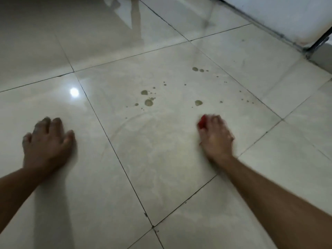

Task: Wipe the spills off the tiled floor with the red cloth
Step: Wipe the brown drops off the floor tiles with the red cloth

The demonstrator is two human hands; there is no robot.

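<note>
The tiled floor (161, 150) is pale and glossy, with dark grout lines. The left hand (47, 141) lies palm down on the near-left tile, fingers spread and flat, holding nothing. The right hand (215, 135) presses down on the centre tile, fingers curled over the red cloth (202, 123); only a small red edge shows at the hand's far-left side, the rest hidden beneath it. The hand is blurred. The spills (148, 102), brownish drops and small puddles, lie scattered across the far half of the same tile, just beyond the cloth and apart from it. Faint curved smear marks cross the tile between the two hands. A white wall base (287, 20) runs along the far right.
</note>
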